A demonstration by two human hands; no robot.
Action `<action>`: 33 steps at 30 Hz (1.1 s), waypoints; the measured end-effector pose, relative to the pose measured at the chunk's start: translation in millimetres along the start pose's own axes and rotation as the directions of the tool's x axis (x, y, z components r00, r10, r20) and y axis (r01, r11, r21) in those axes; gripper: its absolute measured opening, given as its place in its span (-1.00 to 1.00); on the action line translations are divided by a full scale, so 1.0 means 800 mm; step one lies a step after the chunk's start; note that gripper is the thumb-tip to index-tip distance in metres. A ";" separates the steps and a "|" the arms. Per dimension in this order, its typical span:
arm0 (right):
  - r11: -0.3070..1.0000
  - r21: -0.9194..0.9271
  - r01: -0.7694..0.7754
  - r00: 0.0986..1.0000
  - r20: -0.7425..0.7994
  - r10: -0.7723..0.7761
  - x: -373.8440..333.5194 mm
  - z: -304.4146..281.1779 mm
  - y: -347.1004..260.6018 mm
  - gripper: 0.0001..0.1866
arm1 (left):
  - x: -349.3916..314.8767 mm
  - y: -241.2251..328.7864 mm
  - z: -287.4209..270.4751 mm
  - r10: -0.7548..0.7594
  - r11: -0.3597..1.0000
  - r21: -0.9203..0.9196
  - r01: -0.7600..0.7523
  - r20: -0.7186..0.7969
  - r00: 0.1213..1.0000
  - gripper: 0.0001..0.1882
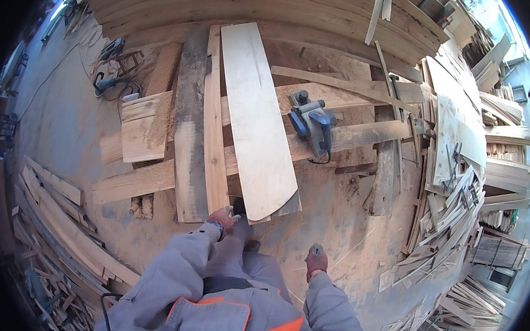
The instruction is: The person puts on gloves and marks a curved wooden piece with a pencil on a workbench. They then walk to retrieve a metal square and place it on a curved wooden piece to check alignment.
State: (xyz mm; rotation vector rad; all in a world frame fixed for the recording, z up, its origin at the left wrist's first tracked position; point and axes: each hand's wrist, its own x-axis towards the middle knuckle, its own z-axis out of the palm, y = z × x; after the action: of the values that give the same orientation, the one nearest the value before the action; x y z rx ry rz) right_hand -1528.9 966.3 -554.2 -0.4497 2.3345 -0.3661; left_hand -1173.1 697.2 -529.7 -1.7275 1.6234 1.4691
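My left hand (222,219), in a reddish glove with grey fingertips, is closed at the near end of a narrow wooden plank (214,138); its underside fingers are hidden. Right beside that plank lies a wide pale board (257,117) with a rounded near end. A darker, weathered plank (190,127) runs along the other side. Over the floor to the right hangs my right hand (316,260), gloved alike, its fingers drawn together and nothing visible in them. A blue and grey electric planer (312,123) rests on the crosswise planks, right of the pale board.
Crosswise planks (137,182) support the boards above a sawdust-strewn floor. Stacked thick timber (253,3) spans the far side. Curved offcuts (66,222) lie at the left, scrap wood (448,232) at the right. A corded power tool (108,83) sits at the far left.
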 end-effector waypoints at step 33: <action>0.846 -0.148 0.512 0.817 0.387 -0.427 0.222 0.029 -0.315 -0.62 | 0.078 0.113 0.124 -0.617 0.470 -0.873 -0.130 -0.431 0.659 -0.48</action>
State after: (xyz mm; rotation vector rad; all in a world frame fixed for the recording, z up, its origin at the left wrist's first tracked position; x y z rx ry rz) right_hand -1579.7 662.9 -580.8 -1.1401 1.9083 -0.2026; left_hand -1308.0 719.9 -586.7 -3.3149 0.6149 1.6452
